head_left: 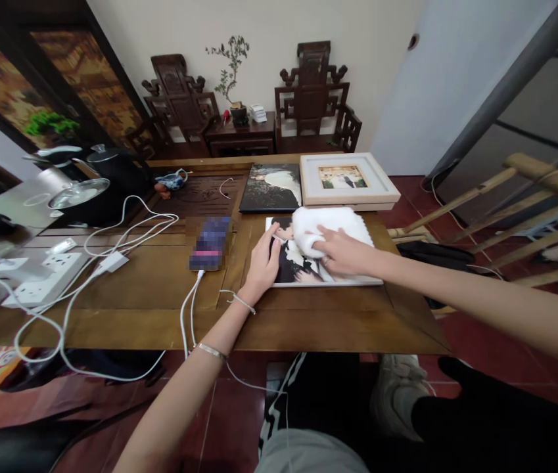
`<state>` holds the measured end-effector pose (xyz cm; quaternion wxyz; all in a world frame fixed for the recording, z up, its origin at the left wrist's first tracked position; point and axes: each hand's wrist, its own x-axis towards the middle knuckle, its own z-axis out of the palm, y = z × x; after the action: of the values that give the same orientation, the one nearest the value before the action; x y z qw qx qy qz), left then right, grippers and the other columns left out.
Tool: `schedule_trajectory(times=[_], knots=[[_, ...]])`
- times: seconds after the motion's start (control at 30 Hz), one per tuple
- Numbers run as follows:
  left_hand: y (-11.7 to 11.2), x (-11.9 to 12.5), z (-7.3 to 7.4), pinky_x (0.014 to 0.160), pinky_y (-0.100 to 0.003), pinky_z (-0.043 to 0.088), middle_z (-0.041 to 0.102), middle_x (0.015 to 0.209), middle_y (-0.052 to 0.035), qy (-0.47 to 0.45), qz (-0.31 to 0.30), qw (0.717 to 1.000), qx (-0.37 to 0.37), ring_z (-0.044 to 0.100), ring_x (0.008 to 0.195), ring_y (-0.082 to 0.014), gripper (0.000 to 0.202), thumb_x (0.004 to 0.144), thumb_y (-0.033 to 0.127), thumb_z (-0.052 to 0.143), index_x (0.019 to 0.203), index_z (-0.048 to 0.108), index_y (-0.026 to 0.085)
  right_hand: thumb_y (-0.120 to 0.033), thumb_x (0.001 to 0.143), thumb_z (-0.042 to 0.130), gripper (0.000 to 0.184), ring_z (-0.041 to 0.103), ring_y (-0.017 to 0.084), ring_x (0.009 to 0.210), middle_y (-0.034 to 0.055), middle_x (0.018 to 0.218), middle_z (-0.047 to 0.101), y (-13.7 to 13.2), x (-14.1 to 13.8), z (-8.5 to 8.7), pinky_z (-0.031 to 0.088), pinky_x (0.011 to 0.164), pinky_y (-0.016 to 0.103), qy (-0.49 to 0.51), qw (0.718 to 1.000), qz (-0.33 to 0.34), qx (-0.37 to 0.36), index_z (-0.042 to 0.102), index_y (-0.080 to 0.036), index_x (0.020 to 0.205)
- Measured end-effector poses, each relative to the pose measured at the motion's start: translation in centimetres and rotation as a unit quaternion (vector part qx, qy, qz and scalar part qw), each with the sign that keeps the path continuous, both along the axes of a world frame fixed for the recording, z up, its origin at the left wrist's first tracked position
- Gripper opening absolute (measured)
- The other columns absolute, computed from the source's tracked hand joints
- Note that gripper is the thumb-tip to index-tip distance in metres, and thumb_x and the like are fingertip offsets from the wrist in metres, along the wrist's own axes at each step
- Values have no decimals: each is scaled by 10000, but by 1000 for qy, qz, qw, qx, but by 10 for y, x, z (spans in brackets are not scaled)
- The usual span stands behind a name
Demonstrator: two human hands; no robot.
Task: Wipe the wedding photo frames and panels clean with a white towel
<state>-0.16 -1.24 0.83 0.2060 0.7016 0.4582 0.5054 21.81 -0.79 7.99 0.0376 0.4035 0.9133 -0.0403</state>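
Two hands, one portrait panel (294, 268): your right hand (344, 253) has a fluffy white cloth (334, 219) gripped on top, panel's long side running rightward from your loose, uncurled left hand (261, 263).

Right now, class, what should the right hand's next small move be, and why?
Probably draw the white cloth toward you over the picture. The right hand is on the cloth, which covers the far part; some of the near part shows bare. The left hand, at the left edge, may help steady it.
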Motion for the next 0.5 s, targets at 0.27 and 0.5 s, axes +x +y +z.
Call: schedule_trajectory(times=[0.27, 0.5], knots=[[-22, 2, 19, 1128, -434, 411, 437, 1529, -135, -152, 31, 986, 54, 511, 1348, -263, 518, 1027, 528, 311, 1426, 439, 224, -315, 885, 599, 305, 174, 453, 1474, 167, 1620, 260, -64, -40, -10, 270, 1072, 734, 39, 988, 128, 70, 691, -166, 1134], [-55, 26, 69, 1048, -452, 502, 241, 1635, -38, -230, -13, 968, 99, 375, 1444, -335, 545, 990, 638, 250, 1410, 389, 320, -85, 794, 547, 232, 163, 414, 1488, 155, 1634, 222, -65, -22, 12, 347, 1087, 653, 83, 986, 61, 134, 650, -180, 979]])
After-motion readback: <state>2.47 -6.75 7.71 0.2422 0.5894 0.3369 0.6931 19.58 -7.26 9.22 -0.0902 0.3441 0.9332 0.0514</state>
